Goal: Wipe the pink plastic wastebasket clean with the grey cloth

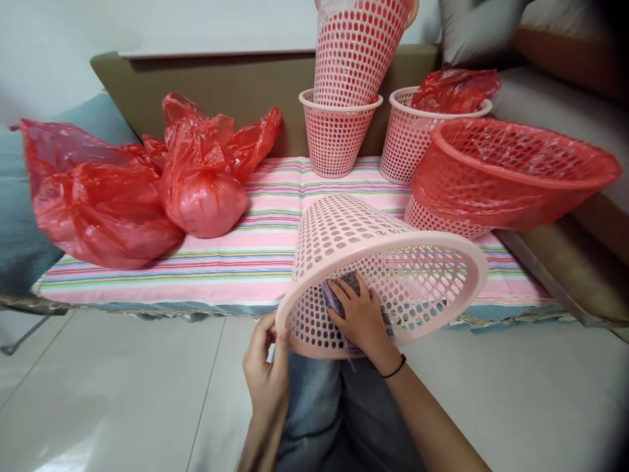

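Observation:
A pink plastic wastebasket (pixel 344 229) with a mesh of holes lies tilted on its side, its mouth towards me, at the front of the striped cover. My left hand (pixel 268 364) grips its rim at the lower left, thumb on the near side and fingers around the outside. Inside the mouth, my right hand (pixel 361 311) presses a purple-grey cloth (pixel 351 282) against the inner wall. The fingers lie over the cloth, and its edge hangs out past the rim. A dark band circles my right wrist.
Two full red plastic bags (pixel 103 216) (pixel 206 203) sit at the left on the striped cover (pixel 230 275). Behind stand stacked pink baskets (pixel 339 141) and a basket with a red bag (pixel 403 144). A red-lined basket (pixel 491 190) leans at right. Cushions (pixel 540 111) lie beyond.

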The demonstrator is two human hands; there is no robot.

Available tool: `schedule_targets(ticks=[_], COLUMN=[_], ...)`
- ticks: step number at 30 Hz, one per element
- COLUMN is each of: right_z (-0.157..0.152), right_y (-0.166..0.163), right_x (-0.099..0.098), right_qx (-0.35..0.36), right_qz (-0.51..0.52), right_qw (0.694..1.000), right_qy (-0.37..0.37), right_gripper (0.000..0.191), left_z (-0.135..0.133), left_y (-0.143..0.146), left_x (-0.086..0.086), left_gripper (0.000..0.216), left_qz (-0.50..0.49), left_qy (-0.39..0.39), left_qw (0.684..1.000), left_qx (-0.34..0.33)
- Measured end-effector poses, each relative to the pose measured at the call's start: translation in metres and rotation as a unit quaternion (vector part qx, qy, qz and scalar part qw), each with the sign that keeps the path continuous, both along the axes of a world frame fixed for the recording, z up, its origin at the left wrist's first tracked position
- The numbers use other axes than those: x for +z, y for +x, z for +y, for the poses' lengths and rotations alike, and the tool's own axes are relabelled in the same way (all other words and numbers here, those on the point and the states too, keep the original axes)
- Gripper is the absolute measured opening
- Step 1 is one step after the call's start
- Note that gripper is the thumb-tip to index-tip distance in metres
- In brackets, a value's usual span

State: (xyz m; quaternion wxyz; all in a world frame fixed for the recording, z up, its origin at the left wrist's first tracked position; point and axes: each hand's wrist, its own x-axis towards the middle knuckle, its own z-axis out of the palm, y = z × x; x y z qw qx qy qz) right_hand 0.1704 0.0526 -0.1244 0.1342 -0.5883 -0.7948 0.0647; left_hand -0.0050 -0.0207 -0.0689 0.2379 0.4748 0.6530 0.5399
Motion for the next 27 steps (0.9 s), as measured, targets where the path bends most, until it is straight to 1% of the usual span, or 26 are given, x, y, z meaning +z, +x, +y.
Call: schedule_targets(ticks=[4, 10, 13, 15, 17, 20, 21, 22, 24, 27], right_z=[-0.002, -0.017, -0.026, -0.031, -0.039, -0.052, -0.055, -0.058, -0.059, -0.054], right_y=[0.000, 0.008, 0.011, 0.016, 0.022, 0.033, 0.036, 0.039, 0.043, 0.050], right_x=[0.003, 0.016, 0.019, 0.019, 0.018, 0.018, 0.019, 0.019, 0.021, 0.026], right_qx=[-0.020, 0.026, 0.036, 0.055, 0.090, 0.142, 0.152, 0.157, 0.163, 0.183], right_qz=[0.020, 0.043, 0.048, 0.038, 0.018, -0.012, -0.023, -0.034, -0.054, -0.060], right_qw=[1.000, 0.997, 0.997, 0.996, 0.994, 0.988, 0.986, 0.985, 0.983, 0.979], right_qy=[-0.006, -0.055, -0.057, -0.052, -0.053, -0.065, -0.067, -0.067, -0.064, -0.064], right_gripper=[0.057, 0.060, 0.060, 0.063, 0.078, 0.115, 0.122, 0.124, 0.115, 0.092], left_z=[-0.002, -0.005, -0.004, -0.004, -0.004, -0.005, -0.006, -0.006, -0.006, -0.006], left_y=[-0.002, -0.002, -0.002, -0.002, -0.003, -0.006, -0.006, -0.006, -0.006, -0.005], left_x=[-0.001, -0.003, -0.002, -0.001, 0.000, -0.001, -0.002, -0.002, -0.002, -0.001], left_gripper=[0.026, 0.025, 0.027, 0.027, 0.027, 0.026, 0.026, 0.025, 0.025, 0.025], left_qz=[-0.001, 0.039, 0.044, 0.045, 0.048, 0.051, 0.051, 0.050, 0.047, 0.043], left_qy=[0.000, 0.029, 0.026, 0.027, 0.026, 0.023, 0.024, 0.025, 0.029, 0.034], left_qw=[1.000, 0.999, 0.999, 0.999, 0.998, 0.998, 0.998, 0.998, 0.998, 0.999], left_qx=[-0.001, 0.024, 0.018, 0.012, 0.008, 0.007, 0.008, 0.008, 0.010, 0.007])
